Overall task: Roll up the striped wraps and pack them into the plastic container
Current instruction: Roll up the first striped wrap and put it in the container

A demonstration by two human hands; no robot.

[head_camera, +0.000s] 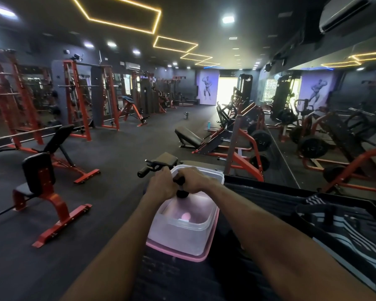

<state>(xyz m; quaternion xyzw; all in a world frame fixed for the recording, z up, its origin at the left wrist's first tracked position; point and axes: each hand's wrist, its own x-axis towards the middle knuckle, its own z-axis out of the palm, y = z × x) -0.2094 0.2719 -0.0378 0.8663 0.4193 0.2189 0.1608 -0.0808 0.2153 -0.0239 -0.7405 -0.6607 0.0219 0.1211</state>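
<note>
Rolled wrap (180,187) upright, both hands gripping, over container (183,230)

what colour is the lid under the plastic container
Pink: the lid shows as a pink rim beneath the clear container, best seen in the head view.

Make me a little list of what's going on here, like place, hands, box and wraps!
place: gym with red machines
left hand: grips a dark roll over the box
right hand: grips the same roll
box: clear plastic, open, on a pink lid
wraps: striped, unrolled, lying to the right
inside box: too blurry to tell
</note>
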